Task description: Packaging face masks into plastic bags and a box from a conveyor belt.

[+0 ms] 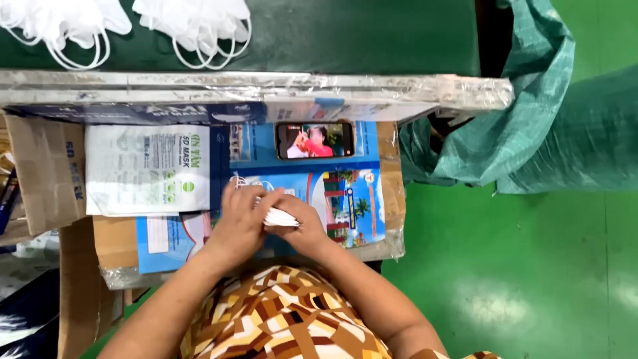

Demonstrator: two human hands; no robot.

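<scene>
A: Where do we find the stack of white masks [280, 217] relative to our grip?

B: It sits between both hands, low over the worktop [372, 229], just in front of our patterned garment [286, 319]. Our left hand [240, 223] covers the stack from the left, fingers curled over its top edge. Our right hand [302, 225] closes on it from the right, with the thumb side against the folded edges. Both hands touch each other across the stack.

A: How far open is each grip?

B: Both are closed down onto the stack; only the layered white edges show between the fingers. A white ear loop [240, 179] hangs out just beyond the left fingers.

A: What lies around the hands?

B: The worktop is covered with a blue printed sheet under clear film. A white printed pouch [147, 169] lies to the left of the hands, near but apart. A phone [314, 139] with a lit screen lies flat just beyond the hands. Further off, on the dark green surface [372, 33], we see two loose piles of white masks [193, 20]. A green woven sack [518, 119] hangs at the right edge of the worktop, above the green floor [518, 279].
</scene>
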